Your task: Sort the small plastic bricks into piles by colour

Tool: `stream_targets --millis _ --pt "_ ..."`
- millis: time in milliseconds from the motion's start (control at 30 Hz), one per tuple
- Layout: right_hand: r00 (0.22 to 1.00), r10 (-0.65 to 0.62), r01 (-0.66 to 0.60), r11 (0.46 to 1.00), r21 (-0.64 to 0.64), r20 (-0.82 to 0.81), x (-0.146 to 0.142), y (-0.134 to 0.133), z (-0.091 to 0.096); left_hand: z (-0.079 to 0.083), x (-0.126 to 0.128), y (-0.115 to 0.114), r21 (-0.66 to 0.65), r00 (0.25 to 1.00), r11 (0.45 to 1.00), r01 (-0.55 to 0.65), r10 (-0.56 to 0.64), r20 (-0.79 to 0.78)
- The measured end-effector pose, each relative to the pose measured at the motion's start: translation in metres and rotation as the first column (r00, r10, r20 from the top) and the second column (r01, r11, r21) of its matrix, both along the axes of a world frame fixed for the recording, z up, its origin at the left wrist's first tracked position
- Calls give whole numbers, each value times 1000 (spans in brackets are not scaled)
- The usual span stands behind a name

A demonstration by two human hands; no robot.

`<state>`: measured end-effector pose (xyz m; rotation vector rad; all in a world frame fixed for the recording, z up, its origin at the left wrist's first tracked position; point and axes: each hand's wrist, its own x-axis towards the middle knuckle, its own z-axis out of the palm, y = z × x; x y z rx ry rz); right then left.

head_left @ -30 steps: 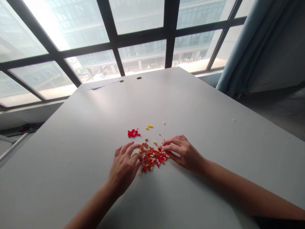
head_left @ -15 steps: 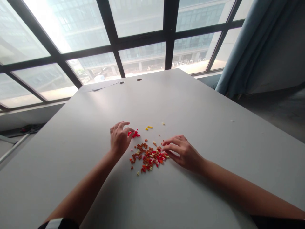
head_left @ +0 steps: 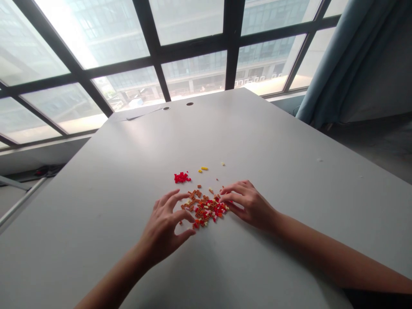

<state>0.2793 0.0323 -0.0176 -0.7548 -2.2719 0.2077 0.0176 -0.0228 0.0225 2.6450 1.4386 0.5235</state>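
A mixed pile of small toy building bricks (head_left: 204, 208) in brown, red, orange, pink and pale yellow lies on the white table (head_left: 154, 141). My left hand (head_left: 169, 221) is over its left edge, fingers spread and curved, with nothing visible in them. At the pile's right side is my right hand (head_left: 246, 201), its fingers stretched apart, the tips at or touching the bricks there. Part of that side is hidden under the fingers. Beyond my left hand sits a separate heap of red bricks (head_left: 182, 177). Yellow bricks (head_left: 204, 168) lie to its right.
One pale yellow brick (head_left: 223, 164) lies by itself beyond the pile. A sheet of paper (head_left: 141, 115) is near the table's far edge, beside two round cable holes (head_left: 189, 104). Large windows (head_left: 193, 71) stand behind, with a blue curtain (head_left: 325, 77) at right.
My left hand has come back from the red heap to the mixed pile's left edge, its fingers spread wider. My right hand has stayed about the same. The view has shifted slightly.
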Motion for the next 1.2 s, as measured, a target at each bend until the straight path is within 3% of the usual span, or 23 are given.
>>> stream_targets --millis 300,467,667,767,833,967,1067,1200 --pt "1000 -10 10 1000 12 3 0 0 0 -9 9 2 14 999 1000 2 -1 -39" --pt "1000 -12 12 1000 6 6 1 0 0 -2 5 6 40 1000 999 -26 26 7" --pt "1000 -9 9 1000 7 17 2 1 -1 1 -8 61 261 968 932 -251 237 84" --pt "1000 -13 13 1000 7 19 2 1 -1 -9 -14 88 210 950 927 -311 296 99" --pt "1000 -14 14 1000 6 23 3 1 -2 -14 -14 94 163 948 938 -306 285 142" --pt "999 -15 15 1000 -9 30 3 1 -2 -9 -3 71 68 972 988 -138 121 202" --pt "999 -9 9 1000 -19 36 3 1 -3 -2 10 39 -23 991 1000 13 -10 133" --pt "999 -7 7 1000 -15 34 2 1 -3 -6 20 14 -35 996 997 68 -66 55"
